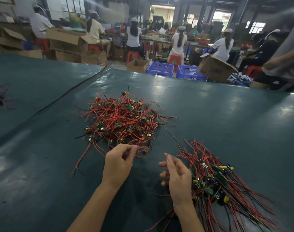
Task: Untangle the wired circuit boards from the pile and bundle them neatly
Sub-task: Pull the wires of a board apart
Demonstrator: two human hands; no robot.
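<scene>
Slowly draw the red wire [139, 147] pinched in left hand [118, 162] from pile [124, 119] at twelve o'clock; steady pile with empty, relaxed right hand [177, 179] beside bundle [226, 181] at four o'clock.

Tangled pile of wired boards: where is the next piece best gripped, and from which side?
Pinch a loose red wire at the near edge of the tangled pile, coming from the near side; boards in the middle look buried under crossing wires.
</scene>
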